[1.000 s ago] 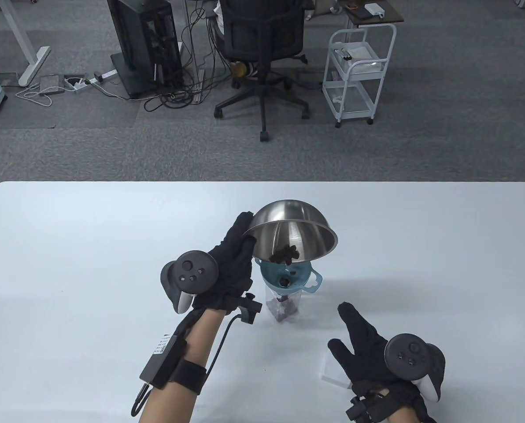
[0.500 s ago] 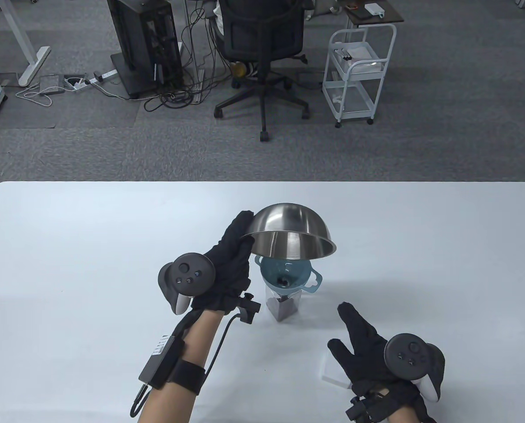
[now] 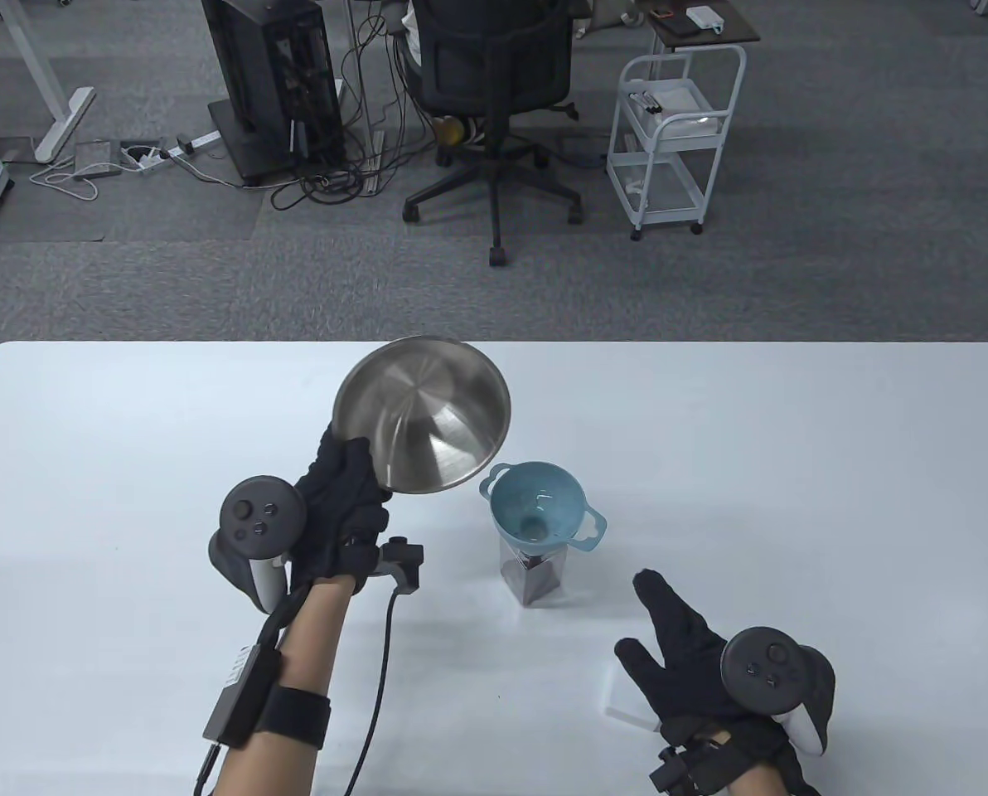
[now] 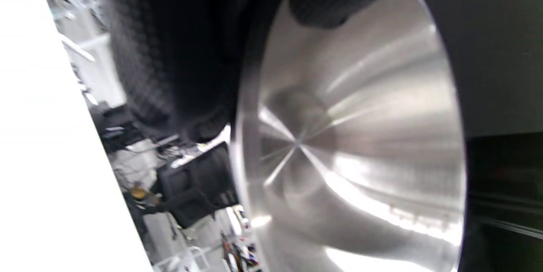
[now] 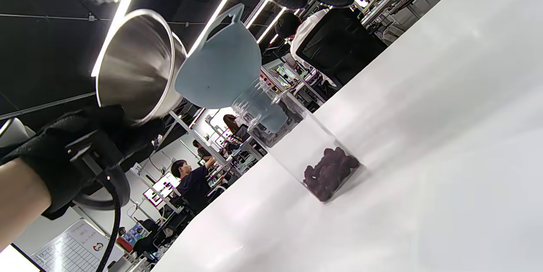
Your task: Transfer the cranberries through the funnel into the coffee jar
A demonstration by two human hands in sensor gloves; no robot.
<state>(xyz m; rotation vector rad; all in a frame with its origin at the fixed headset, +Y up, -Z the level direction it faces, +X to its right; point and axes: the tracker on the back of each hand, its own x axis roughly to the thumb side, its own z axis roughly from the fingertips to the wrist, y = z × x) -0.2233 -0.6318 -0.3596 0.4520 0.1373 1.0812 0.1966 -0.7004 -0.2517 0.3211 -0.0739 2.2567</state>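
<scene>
My left hand (image 3: 351,473) grips the rim of a steel bowl (image 3: 423,414) and holds it tilted in the air, up and to the left of the funnel. The bowl's inside faces the camera and is empty; it also shows in the left wrist view (image 4: 360,136), with my thumb over the rim. A blue funnel (image 3: 540,507) sits in the mouth of a clear jar (image 3: 535,580). Dark cranberries (image 5: 331,172) lie at the jar's bottom. My right hand (image 3: 656,618) rests open on the table, right of the jar, touching neither jar nor funnel.
A flat white piece (image 3: 627,705) lies under my right palm. The white table (image 3: 834,497) stretches wide on both sides. An office chair (image 3: 494,75) and a white cart (image 3: 676,141) stand on the floor beyond its far edge.
The bowl was tipped over the funnel with cranberries sliding out. My left hand has now carried it left and away, empty. The funnel has drained. The right hand has not moved.
</scene>
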